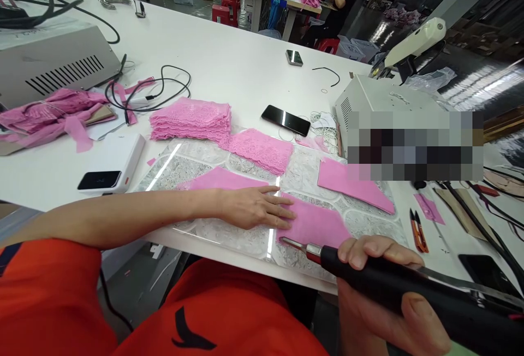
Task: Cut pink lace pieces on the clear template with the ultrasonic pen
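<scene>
My left hand [257, 207] lies flat, fingers stretched out, pressing the left edge of a pink fabric piece [315, 225] on a patterned glossy tile [196, 154]. My right hand [380, 296] is wrapped round the black handle of a cutting tool [393, 282]; its metal tip touches the near left edge of that piece. More pink fabric pieces [350, 184] lie on the tile, with a pink lace piece [257, 148] behind and a stack of pink lace [192, 118] at the tile's far left.
A white power bank [112, 173], a black phone [285, 120], cables [164, 91], a grey machine box [53, 64] and a white box [368, 102] stand on the white table [229, 55]. Orange snips [418, 230] lie right. A person sits at a far table.
</scene>
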Motion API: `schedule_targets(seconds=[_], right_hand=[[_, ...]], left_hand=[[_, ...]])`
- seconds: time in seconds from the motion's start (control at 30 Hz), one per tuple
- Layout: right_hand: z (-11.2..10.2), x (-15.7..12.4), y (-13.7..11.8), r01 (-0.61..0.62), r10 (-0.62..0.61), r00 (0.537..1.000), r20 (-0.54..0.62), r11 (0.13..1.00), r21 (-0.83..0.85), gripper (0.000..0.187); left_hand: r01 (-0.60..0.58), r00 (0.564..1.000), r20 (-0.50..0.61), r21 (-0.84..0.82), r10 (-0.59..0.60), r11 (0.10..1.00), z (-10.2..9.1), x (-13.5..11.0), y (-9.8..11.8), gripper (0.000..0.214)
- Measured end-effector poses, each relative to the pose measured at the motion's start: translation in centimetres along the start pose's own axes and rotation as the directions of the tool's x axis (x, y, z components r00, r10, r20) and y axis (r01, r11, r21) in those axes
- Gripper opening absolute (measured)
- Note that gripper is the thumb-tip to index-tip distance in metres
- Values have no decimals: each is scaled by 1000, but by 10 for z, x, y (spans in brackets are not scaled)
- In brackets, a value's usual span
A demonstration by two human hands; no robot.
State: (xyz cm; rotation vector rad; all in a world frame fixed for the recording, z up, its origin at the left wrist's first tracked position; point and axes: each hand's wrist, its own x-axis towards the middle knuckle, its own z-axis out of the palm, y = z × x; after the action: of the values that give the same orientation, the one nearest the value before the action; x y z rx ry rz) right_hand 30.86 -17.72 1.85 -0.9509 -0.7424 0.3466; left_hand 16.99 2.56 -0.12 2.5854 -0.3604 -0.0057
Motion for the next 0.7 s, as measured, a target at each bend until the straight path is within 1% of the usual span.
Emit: schedule_targets(seconds=[0.1, 0.2, 0.33, 0.5, 0.57, 0.63, 0.7], right_hand=[[0, 0, 0, 3, -3, 1000, 4, 1000, -12, 24], [0, -1, 0, -5, 5, 1000, -1, 999, -35, 23], [1, -1, 1, 3, -3, 1000, 15, 999, -32, 23], [1, -1, 1, -9, 10, 999, 41, 1000, -13, 21], [1, 0, 0, -25, 24, 997, 79, 1000, 13, 20], [1, 0, 0, -33, 28, 993, 117, 999, 39, 18], [1, 1, 0, -26, 19, 992, 127, 998, 50, 18]], left_hand=[[-25, 999, -27, 7, 25, 1000, 1, 0, -1, 54], [-44, 999, -3, 57, 45, 997, 1, -1, -1, 52], [-20, 998, 56, 89, 15, 996, 0, 0, 0, 52], [27, 995, 94, 57, -32, 998, -3, 1, 3, 54], [31, 996, 84, 46, -35, 998, -3, 1, 2, 55], [11, 998, 64, 51, -14, 999, -1, 0, 1, 54], [-17, 999, 42, 61, 14, 998, 1, 0, 0, 53]])
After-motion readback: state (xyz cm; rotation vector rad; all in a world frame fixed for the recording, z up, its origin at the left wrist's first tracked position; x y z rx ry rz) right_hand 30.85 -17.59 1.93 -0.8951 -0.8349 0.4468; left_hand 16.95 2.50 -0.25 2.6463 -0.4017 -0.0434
